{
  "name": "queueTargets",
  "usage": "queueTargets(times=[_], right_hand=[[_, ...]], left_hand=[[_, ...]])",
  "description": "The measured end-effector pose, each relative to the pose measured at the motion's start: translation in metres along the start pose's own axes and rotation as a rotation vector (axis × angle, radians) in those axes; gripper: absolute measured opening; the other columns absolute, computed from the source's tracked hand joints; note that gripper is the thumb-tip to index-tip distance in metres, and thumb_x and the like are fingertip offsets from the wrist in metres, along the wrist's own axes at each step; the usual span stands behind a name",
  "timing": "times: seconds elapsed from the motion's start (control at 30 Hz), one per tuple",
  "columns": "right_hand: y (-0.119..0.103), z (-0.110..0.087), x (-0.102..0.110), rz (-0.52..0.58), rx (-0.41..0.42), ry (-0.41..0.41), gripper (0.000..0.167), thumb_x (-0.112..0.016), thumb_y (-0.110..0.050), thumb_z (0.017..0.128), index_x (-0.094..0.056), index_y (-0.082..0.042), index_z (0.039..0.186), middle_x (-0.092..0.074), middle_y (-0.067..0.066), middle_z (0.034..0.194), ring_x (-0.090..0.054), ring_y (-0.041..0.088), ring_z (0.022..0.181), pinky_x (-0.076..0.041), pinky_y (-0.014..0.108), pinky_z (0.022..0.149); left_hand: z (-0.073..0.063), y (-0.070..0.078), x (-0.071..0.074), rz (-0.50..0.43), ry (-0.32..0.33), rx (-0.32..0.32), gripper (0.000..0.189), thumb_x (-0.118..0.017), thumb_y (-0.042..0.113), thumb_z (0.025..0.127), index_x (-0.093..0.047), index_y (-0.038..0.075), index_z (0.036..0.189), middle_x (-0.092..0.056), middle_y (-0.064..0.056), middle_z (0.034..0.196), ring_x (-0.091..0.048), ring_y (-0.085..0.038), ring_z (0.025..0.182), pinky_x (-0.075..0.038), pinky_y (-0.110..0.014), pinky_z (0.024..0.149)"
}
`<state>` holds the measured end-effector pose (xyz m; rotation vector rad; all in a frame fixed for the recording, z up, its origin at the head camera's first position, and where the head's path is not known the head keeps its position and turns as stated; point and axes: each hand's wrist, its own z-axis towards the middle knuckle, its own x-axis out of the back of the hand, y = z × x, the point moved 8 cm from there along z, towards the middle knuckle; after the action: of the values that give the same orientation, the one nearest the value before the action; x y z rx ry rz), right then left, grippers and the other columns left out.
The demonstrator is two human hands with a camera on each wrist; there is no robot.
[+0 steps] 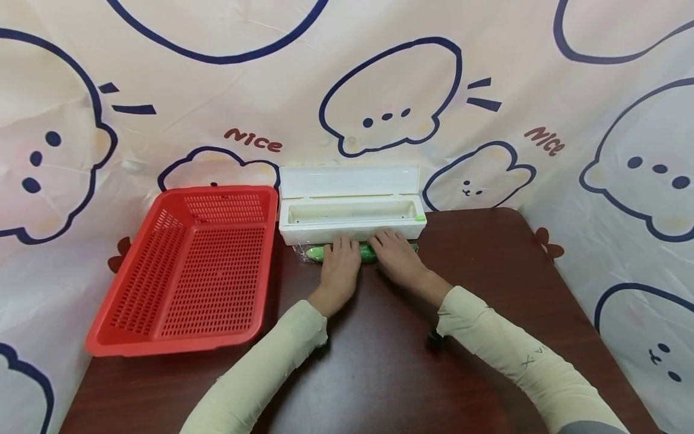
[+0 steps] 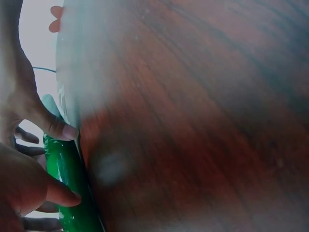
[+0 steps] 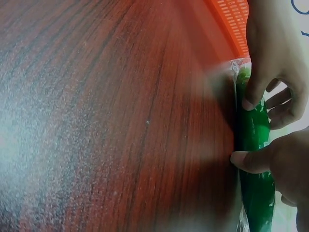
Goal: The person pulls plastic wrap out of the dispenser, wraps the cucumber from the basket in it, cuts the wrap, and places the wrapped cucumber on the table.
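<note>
A green cucumber (image 1: 368,254) wrapped in clear plastic film (image 1: 300,252) lies sideways on the table, right in front of a white lidded box (image 1: 352,232). My left hand (image 1: 340,268) grips its left part, thumb on the near side and fingers over the top. Close beside it, my right hand (image 1: 399,259) holds the right part in the same way. In the right wrist view both thumbs press against the film-covered cucumber (image 3: 253,130). The left wrist view shows the cucumber (image 2: 70,169) under both hands; its far side is partly hidden.
On the left of the dark wooden table (image 1: 368,361) stands a red perforated basket (image 1: 265,271). The white box's lid (image 1: 349,182) is raised, with a long trough below it and a green tab (image 1: 420,218) at its right end. A patterned cloth hangs behind.
</note>
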<state>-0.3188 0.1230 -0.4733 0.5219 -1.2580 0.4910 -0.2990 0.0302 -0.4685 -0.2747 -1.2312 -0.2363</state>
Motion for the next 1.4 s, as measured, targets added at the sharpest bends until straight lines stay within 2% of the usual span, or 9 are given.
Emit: queueTargets(times=[0.2,0.57,0.83,0.93,1.23,1.4], right_hand=[[-0.0010,-0.0010,0.0012,-0.001,-0.007,0.000,0.045,-0.084,-0.022,0.085,-0.062,-0.005,0.121,-0.061,0.012,0.117,-0.056,0.030,0.112,-0.048,0.045,0.088],[-0.0004,-0.0018,0.0008,-0.009,-0.008,0.009,0.040,-0.080,-0.019,0.088,-0.062,-0.006,0.121,-0.060,0.011,0.116,-0.055,0.029,0.110,-0.048,0.043,0.086],[-0.0018,-0.0025,0.0000,0.002,-0.011,0.002,0.043,-0.082,-0.022,0.087,-0.062,-0.006,0.121,-0.060,0.011,0.117,-0.055,0.029,0.111,-0.047,0.043,0.087],[-0.0022,-0.0027,0.0001,0.004,-0.015,-0.001,0.043,-0.082,-0.023,0.087,-0.061,-0.006,0.121,-0.060,0.010,0.118,-0.055,0.029,0.112,-0.047,0.043,0.088],[-0.0033,-0.0031,-0.0007,0.010,-0.019,-0.007,0.046,-0.084,-0.025,0.085,-0.061,-0.007,0.121,-0.060,0.010,0.120,-0.054,0.029,0.113,-0.047,0.044,0.089],[-0.0035,-0.0036,0.0001,0.017,-0.020,0.005,0.046,-0.085,-0.024,0.084,-0.062,-0.006,0.119,-0.059,0.010,0.118,-0.054,0.029,0.111,-0.047,0.044,0.088]], left_hand=[[0.0000,0.0009,-0.0011,0.011,-0.007,-0.001,0.005,-0.060,0.010,0.099,-0.061,0.006,0.100,-0.057,-0.012,0.100,-0.054,-0.027,0.094,-0.046,-0.039,0.074],[-0.0009,0.0023,-0.0039,0.018,-0.035,-0.021,0.010,-0.064,0.011,0.097,-0.060,0.005,0.105,-0.057,-0.012,0.101,-0.053,-0.026,0.095,-0.047,-0.037,0.077],[-0.0008,0.0036,-0.0031,0.042,-0.006,-0.021,0.009,-0.059,0.013,0.100,-0.060,0.006,0.106,-0.057,-0.011,0.101,-0.053,-0.025,0.094,-0.046,-0.036,0.076],[-0.0011,0.0041,-0.0038,0.047,-0.015,-0.024,0.010,-0.058,0.013,0.101,-0.060,0.005,0.107,-0.058,-0.011,0.102,-0.054,-0.025,0.095,-0.046,-0.036,0.076],[-0.0011,0.0036,-0.0070,0.023,-0.056,-0.031,0.011,-0.059,0.011,0.100,-0.060,0.005,0.109,-0.058,-0.011,0.106,-0.055,-0.026,0.100,-0.046,-0.036,0.078],[-0.0020,0.0037,-0.0057,0.012,-0.049,-0.032,0.010,-0.061,0.010,0.098,-0.059,0.005,0.107,-0.058,-0.011,0.104,-0.055,-0.026,0.099,-0.046,-0.035,0.078]])
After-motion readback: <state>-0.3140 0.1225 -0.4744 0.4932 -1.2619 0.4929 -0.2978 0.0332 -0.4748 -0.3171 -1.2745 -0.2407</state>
